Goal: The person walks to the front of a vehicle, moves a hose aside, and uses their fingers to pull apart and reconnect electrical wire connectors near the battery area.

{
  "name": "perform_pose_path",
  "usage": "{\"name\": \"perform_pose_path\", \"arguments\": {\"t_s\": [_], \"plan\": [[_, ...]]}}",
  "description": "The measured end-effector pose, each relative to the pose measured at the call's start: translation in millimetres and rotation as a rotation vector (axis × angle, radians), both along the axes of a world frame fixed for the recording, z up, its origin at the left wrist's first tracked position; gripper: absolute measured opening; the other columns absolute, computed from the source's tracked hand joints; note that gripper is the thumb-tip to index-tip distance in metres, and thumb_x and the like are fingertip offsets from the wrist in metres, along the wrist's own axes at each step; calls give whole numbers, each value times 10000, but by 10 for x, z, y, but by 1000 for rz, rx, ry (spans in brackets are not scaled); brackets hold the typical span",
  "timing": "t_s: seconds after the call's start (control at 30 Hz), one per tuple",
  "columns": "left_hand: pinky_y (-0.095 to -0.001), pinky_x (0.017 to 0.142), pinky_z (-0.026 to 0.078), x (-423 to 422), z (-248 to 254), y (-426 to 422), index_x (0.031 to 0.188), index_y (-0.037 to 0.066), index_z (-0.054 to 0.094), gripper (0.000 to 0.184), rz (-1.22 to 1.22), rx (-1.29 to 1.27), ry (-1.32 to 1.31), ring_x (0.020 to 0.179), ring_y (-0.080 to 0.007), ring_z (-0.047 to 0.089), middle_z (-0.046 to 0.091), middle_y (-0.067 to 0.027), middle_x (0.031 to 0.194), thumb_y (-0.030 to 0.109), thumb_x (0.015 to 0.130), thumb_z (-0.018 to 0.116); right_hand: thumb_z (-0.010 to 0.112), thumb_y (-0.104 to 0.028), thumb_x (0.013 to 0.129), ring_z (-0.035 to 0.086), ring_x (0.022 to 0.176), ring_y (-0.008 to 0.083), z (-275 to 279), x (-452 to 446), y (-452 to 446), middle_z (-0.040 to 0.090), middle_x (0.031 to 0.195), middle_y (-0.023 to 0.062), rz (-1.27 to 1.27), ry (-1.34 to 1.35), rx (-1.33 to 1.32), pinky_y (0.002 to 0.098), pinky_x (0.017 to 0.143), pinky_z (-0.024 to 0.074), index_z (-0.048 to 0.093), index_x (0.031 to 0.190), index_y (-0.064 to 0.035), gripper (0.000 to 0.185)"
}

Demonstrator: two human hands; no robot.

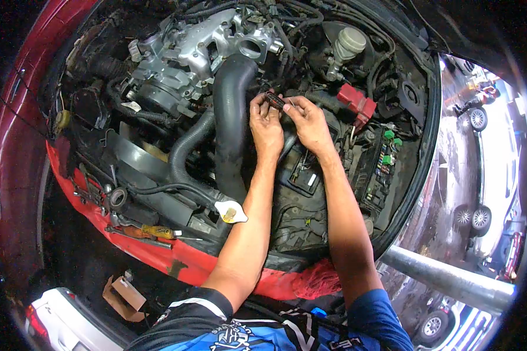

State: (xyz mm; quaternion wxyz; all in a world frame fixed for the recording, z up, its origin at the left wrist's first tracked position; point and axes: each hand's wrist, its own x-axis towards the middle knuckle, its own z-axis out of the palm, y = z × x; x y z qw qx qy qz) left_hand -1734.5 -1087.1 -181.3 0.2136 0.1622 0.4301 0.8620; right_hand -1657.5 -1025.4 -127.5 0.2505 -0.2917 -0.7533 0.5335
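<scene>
Over the engine bay, my left hand point(267, 130) grips a small black part with reddish marks point(275, 101), which looks like an electrical connector. My right hand point(311, 127) pinches the near end of this same part between thumb and fingers. A thin light sliver shows by the right fingertips, too small to name. Left of my hands runs a thick black intake hose point(229, 111). Just beyond the right hand is a red plastic cover point(357, 103). Below the hands lies a black box with a white label point(301, 176).
A silver intake manifold point(202, 50) and a reservoir with a pale cap point(351, 41) stand farther back. An open fuse box point(380, 172) is at right. A white radiator cap point(231, 212) and a screwdriver with a yellow handle point(157, 231) lie near the red front edge point(199, 261).
</scene>
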Motion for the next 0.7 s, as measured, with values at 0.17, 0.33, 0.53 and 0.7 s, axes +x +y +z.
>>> {"name": "perform_pose_path", "arguments": {"t_s": [0.17,0.33,0.53,0.7], "plan": [[-331,953,505,-28,66,-69,1276,4,528,334,-35,-182,131,1145,-251,593,566,-178,1312,-52,951,477,620,-243,950,628,832,155,-94,11,31,689,886,114,-73,3,125,326,784,496,629,1101,49,329],[-341,883,548,27,90,-32,1244,28,605,351,155,-344,315,1152,-297,591,584,-163,1265,-46,933,461,610,-281,958,545,673,142,-317,40,175,594,758,54,-200,-87,-188,309,622,437,623,958,18,299],[-285,705,546,106,-53,-14,1090,-64,620,204,93,-398,-89,797,-199,661,643,-141,970,26,925,539,591,-301,976,360,484,55,-345,70,172,483,667,-12,-226,76,-610,232,423,270,567,870,-55,269],[-231,588,490,135,90,-19,964,-48,679,165,-45,-314,-289,659,-92,587,655,-36,795,105,906,657,576,-291,988,330,468,40,-354,80,162,439,646,-41,-169,145,-724,210,408,253,531,865,-85,244]]}}
